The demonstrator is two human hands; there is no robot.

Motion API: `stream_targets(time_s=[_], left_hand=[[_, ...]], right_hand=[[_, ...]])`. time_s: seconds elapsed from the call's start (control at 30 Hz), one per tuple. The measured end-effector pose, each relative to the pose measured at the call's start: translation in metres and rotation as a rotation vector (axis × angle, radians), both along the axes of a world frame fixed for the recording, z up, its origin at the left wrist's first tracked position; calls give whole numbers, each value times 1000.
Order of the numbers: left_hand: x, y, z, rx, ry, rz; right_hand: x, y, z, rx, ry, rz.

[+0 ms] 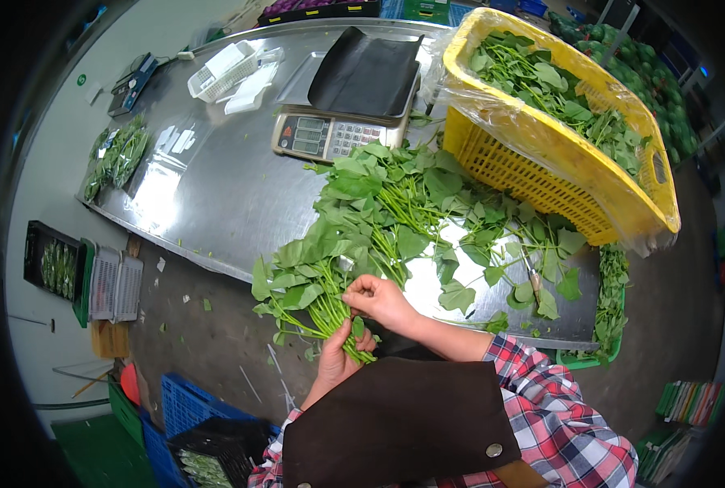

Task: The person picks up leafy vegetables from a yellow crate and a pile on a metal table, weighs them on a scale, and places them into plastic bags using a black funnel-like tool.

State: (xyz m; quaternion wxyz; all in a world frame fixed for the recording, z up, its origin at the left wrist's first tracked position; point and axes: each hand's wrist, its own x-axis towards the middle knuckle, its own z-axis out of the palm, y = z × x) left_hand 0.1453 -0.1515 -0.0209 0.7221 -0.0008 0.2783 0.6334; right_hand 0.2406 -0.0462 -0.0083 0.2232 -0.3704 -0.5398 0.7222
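Note:
My left hand [342,355] is wrapped round the lower stems of a bunch of leafy greens [317,294], held at the table's near edge with the leaves pointing away from me. Beside those stems my right hand [384,303] is closed in a pinch; whatever its fingertips hold is too small to make out. A larger heap of the same greens [411,203] lies on the steel table [240,187] just beyond. Among loose sprigs to the right rests a knife with a light brown handle [535,281].
A digital scale [330,137] bearing a black sheet [366,73] stands behind the heap. At right a plastic-lined yellow crate [533,167] of greens leans tilted. White baskets [224,71] and bagged greens [118,159] sit farther left. Blue crates [204,411] stand on the floor.

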Motion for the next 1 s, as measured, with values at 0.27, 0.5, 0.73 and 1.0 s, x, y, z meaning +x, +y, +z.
stream_targets(time_s=[0.27,0.5,0.73,1.0], left_hand=[[0,1,-5,-324,176,111],[-22,14,-21,-261,141,344],[-7,17,-9,-232,226,211],[16,56,-37,-288,478,179]], right_hand=[[40,-20,11,1006,207,276],[103,5,-26,-196,159,-645],[67,20,-65,763,-507,-176],[42,-6,-41,790,-251,40]])
